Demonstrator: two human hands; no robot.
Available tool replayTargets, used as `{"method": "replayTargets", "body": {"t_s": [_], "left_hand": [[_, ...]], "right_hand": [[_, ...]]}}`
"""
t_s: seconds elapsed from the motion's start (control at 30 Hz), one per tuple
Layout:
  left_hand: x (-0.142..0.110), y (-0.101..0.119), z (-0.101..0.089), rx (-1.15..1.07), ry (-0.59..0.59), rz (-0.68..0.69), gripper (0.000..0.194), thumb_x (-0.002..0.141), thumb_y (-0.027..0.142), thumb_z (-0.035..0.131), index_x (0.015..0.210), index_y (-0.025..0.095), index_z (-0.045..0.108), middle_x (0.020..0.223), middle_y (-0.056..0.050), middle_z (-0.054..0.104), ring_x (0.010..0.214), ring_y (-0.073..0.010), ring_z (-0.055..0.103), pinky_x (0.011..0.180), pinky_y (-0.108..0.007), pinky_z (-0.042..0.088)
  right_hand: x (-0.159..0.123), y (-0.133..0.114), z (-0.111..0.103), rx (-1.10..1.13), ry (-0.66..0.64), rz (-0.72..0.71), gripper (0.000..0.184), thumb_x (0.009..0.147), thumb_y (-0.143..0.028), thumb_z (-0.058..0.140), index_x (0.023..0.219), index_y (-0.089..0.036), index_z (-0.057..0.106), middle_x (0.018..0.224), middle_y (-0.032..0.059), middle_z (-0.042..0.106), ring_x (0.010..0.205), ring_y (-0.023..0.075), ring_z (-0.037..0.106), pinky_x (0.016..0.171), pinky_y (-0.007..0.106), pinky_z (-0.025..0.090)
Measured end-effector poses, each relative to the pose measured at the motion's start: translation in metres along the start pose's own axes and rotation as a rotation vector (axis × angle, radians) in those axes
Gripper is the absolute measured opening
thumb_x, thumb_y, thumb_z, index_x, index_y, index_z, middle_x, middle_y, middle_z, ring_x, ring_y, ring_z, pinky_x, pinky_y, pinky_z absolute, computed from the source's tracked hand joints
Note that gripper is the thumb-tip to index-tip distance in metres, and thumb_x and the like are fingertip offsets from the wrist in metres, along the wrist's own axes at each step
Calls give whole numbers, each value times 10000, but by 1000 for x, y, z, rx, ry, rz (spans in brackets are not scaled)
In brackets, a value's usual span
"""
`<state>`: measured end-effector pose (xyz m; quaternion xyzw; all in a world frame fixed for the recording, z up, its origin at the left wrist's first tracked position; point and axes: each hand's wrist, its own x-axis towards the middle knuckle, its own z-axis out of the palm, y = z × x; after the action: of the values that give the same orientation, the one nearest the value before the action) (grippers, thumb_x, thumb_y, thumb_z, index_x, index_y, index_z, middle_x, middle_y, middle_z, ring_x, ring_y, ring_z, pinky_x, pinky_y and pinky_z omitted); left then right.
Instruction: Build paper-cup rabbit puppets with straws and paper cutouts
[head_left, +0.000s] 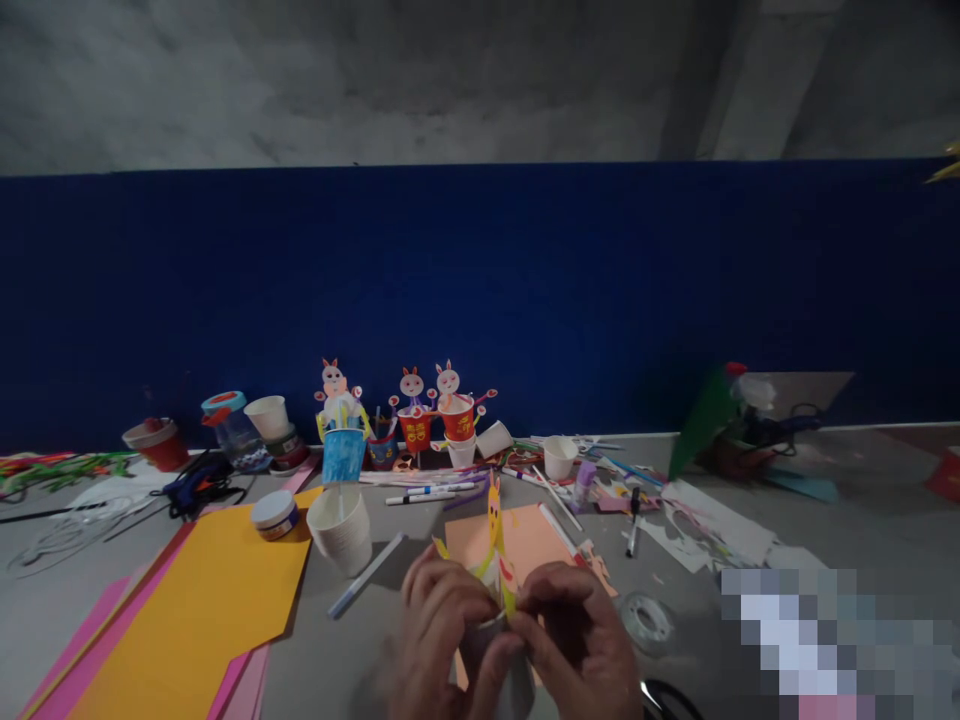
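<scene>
At the near edge of the table, my left hand (pixel 442 625) is closed around a pale paper cup (pixel 517 692), thumb against its side near the rim. Out of the cup rises a yellow paper figure (pixel 494 525) with a small drawn face and pointed ears. Fingers of my right hand (pixel 581 635) pinch a yellow strip (pixel 509 600) at the cup's rim, close to a red-marked pale paper piece. My hands hide much of the cup. An orange paper sheet (pixel 536 530) lies just behind them.
Stacked white cups (pixel 341 530) bear a blue cup figure (pixel 343 455). Red cup figures (pixel 459 420) stand at the back. Yellow card (pixel 202 600) and a white-lidded jar (pixel 274 514) lie left. A tape roll (pixel 646 622) and scissors (pixel 667 700) are right, near a blurred patch.
</scene>
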<state>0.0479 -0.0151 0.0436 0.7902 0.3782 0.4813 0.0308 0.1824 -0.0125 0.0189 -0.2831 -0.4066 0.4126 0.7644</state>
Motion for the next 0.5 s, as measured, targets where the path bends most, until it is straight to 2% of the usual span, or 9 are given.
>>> {"method": "replayTargets", "body": {"t_s": [0.3,0.5], "left_hand": [[5,4,-5,-87,-23,-43,93,950,258,584,874,258,530,796,1,647,816,-225,625,975,-481,462],[9,6,-7,-57,-31,-17,110,921,173,582,890,255,516,790,13,640,787,-206,632,992,-481,453]], "right_hand": [[2,-7,-5,12,-103,-62,75,840,-314,799,878,-271,750,784,23,698,728,172,657,642,255,569],[2,-8,-6,-15,-112,-76,25,880,-293,751,901,-279,747,787,22,698,734,171,650,663,253,567]]}}
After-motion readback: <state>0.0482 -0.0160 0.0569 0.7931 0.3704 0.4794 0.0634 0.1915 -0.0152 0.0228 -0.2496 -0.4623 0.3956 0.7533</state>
